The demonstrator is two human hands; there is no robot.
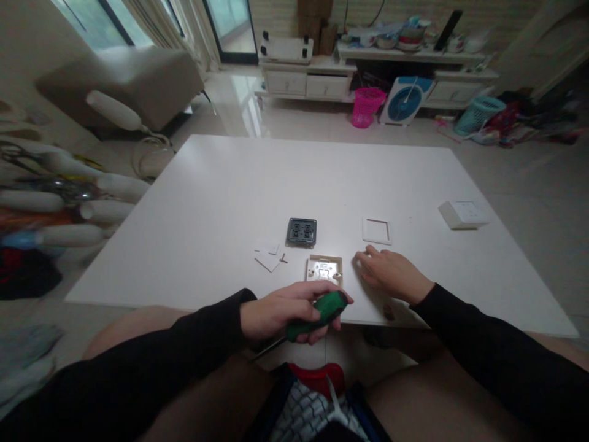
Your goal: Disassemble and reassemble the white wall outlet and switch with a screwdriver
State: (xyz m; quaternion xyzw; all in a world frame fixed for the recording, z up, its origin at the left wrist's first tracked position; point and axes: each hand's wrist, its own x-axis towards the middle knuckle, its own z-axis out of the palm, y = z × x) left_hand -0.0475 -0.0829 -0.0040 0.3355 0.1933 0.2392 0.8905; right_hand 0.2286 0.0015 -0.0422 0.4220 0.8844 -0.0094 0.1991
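My left hand [280,310] is closed around the green handle of a screwdriver [327,308] at the table's front edge. The shaft points down and left, toward my lap. Just beyond that hand lies a cream wall-mounting box [340,264], open side up, its near part hidden by my fingers. My right hand [396,273] rests low over the tabletop, fingers bent and drawn together; anything pinched there is too small to make out. Beyond it lies a white square frame [377,241]. A dark switch or socket module [301,232] sits behind the box, with thin white pieces [269,261] to its left.
The white table [276,178] spans the view in front of me. A white box-shaped item [462,215] stands near its right edge. On the floor beyond are a pink basket [365,107] and a blue fan [407,101]. White rolls [69,236] and tools crowd the left side.
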